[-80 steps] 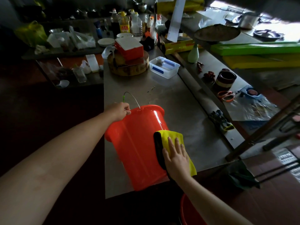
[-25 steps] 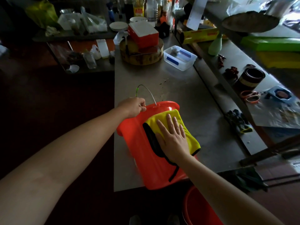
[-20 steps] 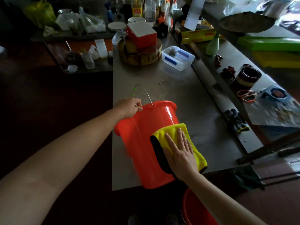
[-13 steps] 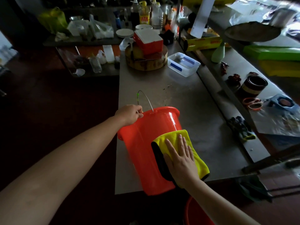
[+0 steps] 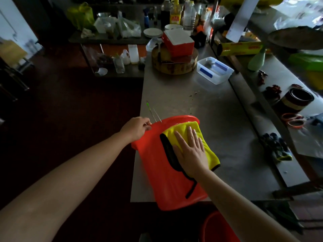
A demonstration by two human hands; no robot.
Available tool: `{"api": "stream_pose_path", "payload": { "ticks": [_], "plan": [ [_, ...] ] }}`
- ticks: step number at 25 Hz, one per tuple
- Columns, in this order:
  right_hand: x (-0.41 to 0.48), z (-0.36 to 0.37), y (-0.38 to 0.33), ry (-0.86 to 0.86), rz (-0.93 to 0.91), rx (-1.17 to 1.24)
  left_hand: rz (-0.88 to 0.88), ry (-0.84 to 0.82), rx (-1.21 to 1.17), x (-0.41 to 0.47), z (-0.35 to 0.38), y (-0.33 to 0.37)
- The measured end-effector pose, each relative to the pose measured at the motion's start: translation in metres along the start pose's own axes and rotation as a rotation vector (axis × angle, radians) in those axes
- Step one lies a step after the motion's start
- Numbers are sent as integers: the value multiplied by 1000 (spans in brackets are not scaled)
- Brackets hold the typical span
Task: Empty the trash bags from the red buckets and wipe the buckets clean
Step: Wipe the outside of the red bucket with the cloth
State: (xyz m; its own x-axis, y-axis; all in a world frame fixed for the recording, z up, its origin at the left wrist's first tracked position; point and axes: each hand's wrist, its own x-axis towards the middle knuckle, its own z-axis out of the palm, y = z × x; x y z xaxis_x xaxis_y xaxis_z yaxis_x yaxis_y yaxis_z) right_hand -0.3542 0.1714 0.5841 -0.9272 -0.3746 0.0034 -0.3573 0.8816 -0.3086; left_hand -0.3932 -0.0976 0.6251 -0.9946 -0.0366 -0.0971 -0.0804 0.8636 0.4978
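A red bucket [image 5: 157, 172] stands tilted toward me at the near edge of the steel table [image 5: 218, 137], its wire handle raised. My left hand [image 5: 136, 127] grips the bucket's rim at the left, by the handle's base. My right hand [image 5: 191, 151] lies flat, fingers spread, pressing a yellow cloth with black edging [image 5: 208, 144] against the bucket's outer wall just under the rim. A second red bucket [image 5: 216, 227] shows partly at the bottom, below the table edge. No trash bag is visible in either bucket.
At the table's far end sit a round wooden block [image 5: 174, 64] with a red box on it and a clear plastic container [image 5: 215, 69]. Dark gloves [image 5: 276, 148], tape rolls and a tin lie on the right shelf. Bottles, plates and bags crowd the back counter.
My right hand has slid the cloth up the bucket's side, from mid-wall to just below the rim. The bucket has tipped a little more toward me; my left hand keeps its grip.
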Motion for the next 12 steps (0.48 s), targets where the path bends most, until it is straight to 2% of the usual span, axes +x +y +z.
{"api": "stream_pose_path", "payload": {
  "ticks": [2,4,8,10,12],
  "plan": [
    [-23,7,2,12,-3,-15,-17,40,68,-9,2,-1],
    [-42,13,6,20,2,-35,40,112,262,-17,5,5],
    [-59,22,2,21,-9,-58,412,362,388,-17,7,38],
    [-62,23,-4,20,-6,-64,519,348,387,-4,12,58],
    [-65,25,-8,11,0,-65,465,237,327,11,21,77]
  ]
}}
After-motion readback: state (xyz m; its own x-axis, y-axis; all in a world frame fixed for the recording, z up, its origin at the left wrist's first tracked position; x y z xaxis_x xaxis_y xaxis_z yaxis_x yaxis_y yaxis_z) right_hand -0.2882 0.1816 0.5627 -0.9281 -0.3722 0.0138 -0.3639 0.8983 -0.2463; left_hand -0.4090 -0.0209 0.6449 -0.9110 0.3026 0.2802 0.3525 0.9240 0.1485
